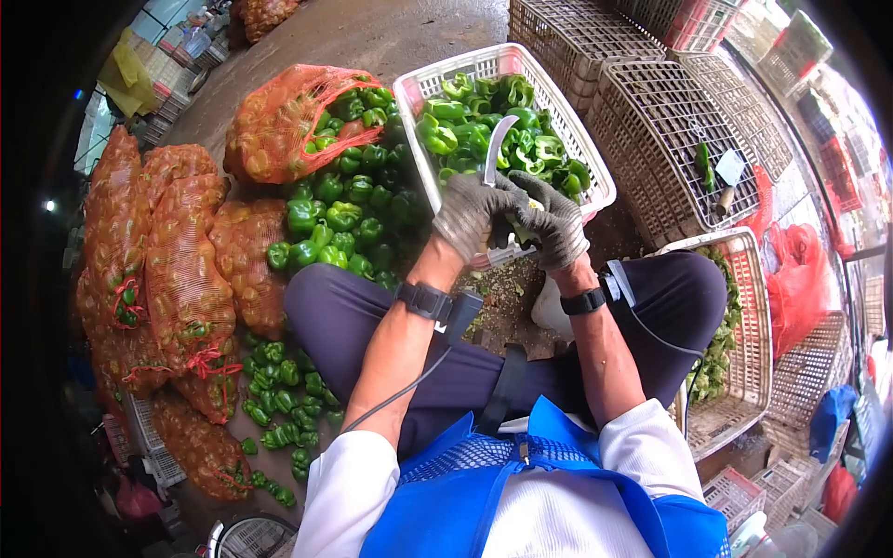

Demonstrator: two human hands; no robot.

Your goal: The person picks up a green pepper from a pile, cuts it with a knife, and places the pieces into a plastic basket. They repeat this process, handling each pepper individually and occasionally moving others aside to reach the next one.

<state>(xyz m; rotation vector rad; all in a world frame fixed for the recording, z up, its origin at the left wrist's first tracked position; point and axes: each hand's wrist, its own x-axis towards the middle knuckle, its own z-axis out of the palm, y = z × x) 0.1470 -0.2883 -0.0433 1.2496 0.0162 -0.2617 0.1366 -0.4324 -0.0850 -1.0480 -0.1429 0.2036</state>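
A knife with a curved blade (499, 147) points up from the closed fist of my left hand (468, 216), which wears a grey work glove. Close against it, my right hand (556, 223), gloved the same way, has its fingers curled around a piece of green pepper (534, 204). Only a small pale part of that piece shows; the fingers cover the rest. Just beyond both hands stands a white plastic crate (603, 186) holding cut green peppers (549, 149). Whole green peppers (344, 216) lie heaped on the floor to the left.
An orange net sack (265, 130) spills peppers beside the crate. More filled sacks (186, 251) are stacked at left. Stacked crates (642, 139) stand at right, near a crate of green trimmings (753, 325) by my right knee. Scraps (498, 298) litter the floor between my legs.
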